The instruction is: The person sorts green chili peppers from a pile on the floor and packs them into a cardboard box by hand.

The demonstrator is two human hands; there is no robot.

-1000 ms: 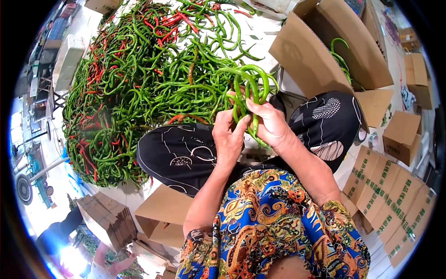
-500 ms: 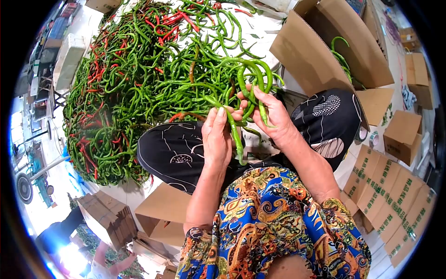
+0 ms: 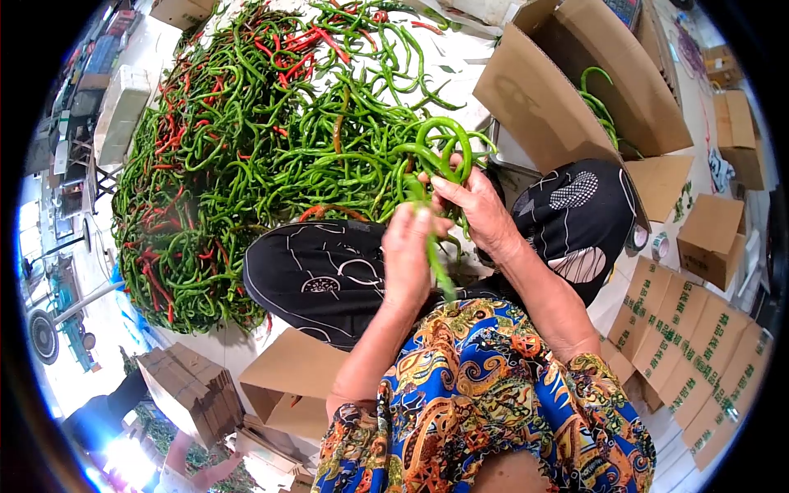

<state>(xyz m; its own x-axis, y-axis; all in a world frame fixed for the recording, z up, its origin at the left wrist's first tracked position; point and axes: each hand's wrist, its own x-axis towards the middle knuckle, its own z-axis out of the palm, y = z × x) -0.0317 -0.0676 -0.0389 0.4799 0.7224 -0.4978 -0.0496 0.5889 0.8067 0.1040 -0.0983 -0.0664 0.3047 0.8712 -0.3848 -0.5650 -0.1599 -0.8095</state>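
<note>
My right hand [image 3: 474,204] is closed on a small bunch of long green chili peppers [image 3: 457,131], their curved ends looping above the fingers. Close beside it, my left hand [image 3: 408,253] grips a single green chili pepper [image 3: 440,267] that hangs down past the fingers, slightly blurred by motion. Both hands are between my knees, almost touching each other. In front and to the left spreads a large heap of chili peppers [image 3: 222,156], mostly green with red ones mixed in.
An open cardboard box [image 3: 542,99] with some green peppers inside stands at the right. Another open box [image 3: 288,378] is by my left leg. Flattened printed cartons [image 3: 690,353] lie at lower right. Another person's arm [image 3: 215,470] shows at lower left.
My left hand has moved right and closer to the right hand, carrying its pepper. The bunch in my right hand has shifted slightly left and its peppers are gathered closer together.
</note>
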